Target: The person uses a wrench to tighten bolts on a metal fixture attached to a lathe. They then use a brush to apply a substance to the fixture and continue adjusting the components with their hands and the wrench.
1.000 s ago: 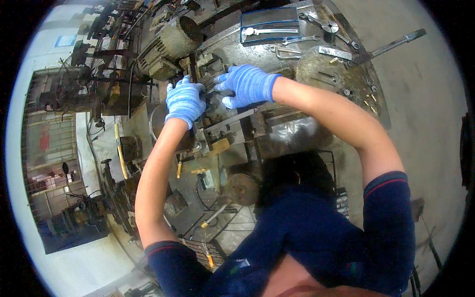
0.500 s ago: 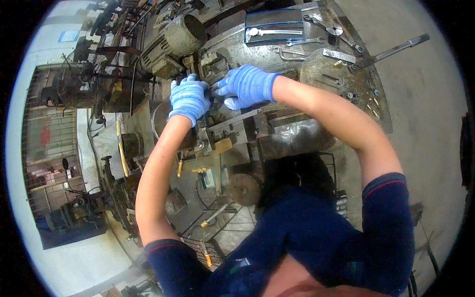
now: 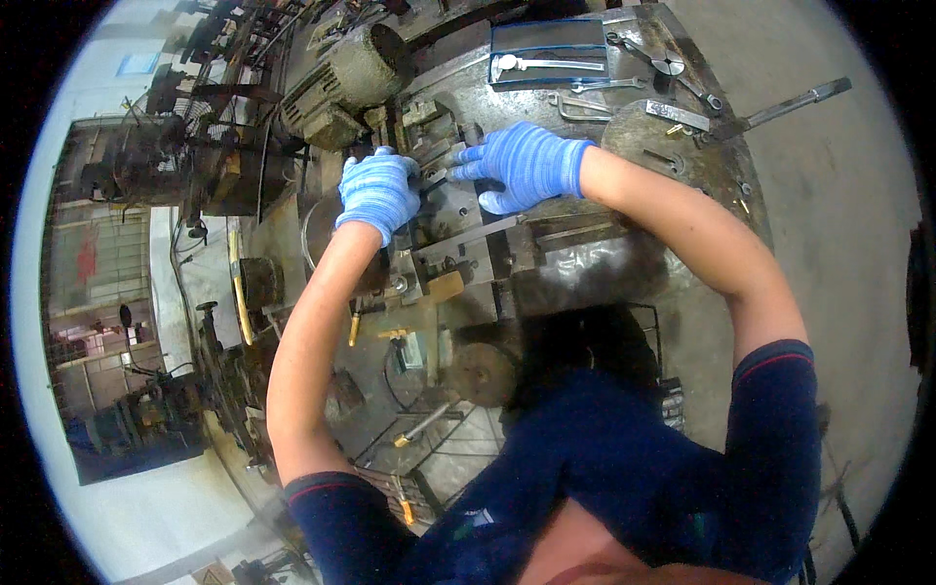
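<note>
Blue gloves over machine!
Left hand, grip hidden; right hand loose, unclenched; below it, bar slants up rightward.

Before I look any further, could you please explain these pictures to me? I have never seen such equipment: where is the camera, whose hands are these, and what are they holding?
There is no robot here. A person wears a wide camera on the head, looking down; its lens bends straight edges. The left hand and right hand wear blue gloves and are at a metal machine, with a dusty motor beyond them. The left hand is bent over a part of it; whether it grips anything is hidden. The right hand is open, its thumb spread, and I see nothing held in it. On the metal table lie a caliper in a blue-edged case and, beside it, a wrench.
</note>
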Demonstrator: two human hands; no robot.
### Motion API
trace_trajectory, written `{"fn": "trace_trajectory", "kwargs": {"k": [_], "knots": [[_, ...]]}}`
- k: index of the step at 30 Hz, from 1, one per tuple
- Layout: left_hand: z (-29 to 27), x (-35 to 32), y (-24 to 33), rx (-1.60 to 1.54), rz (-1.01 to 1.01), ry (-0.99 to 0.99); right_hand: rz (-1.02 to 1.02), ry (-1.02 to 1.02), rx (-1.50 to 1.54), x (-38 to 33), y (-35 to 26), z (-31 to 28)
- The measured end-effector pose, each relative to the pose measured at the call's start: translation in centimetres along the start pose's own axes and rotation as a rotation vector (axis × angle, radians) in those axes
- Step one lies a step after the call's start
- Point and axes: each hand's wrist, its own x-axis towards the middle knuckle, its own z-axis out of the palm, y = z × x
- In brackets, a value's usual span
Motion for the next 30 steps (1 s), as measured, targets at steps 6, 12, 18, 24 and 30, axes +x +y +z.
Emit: {"fn": "trace_trajectory", "kwargs": {"k": [6, 12, 18, 24, 30], "knots": [[0.3, 0.2, -0.2, 0.024, 0.021, 0.013, 0.019, -0.108, -0.111, 1.1, -1.4, -0.6], [-0.3, 0.4, 0.1, 0.048, -0.008, -0.062, 0.014, -0.083, -0.133, 1.7, -2.0, -0.5], [-0.3, -1.8, -1.8, -0.237, 0.079, 0.218, 0.061, -0.226, -0.156, 2.4, -2.7, -0.9], [4.8, -9.8, -3.8, -1.055, -0.097, 0.497, 0.005, -0.185, -0.193, 2.6, -3.0, -1.2], [11.1, -9.1, -3.0, -0.951, -0.257, 0.296, -0.016, -0.199, -0.229, 2.8, -3.7, -1.9]]}}
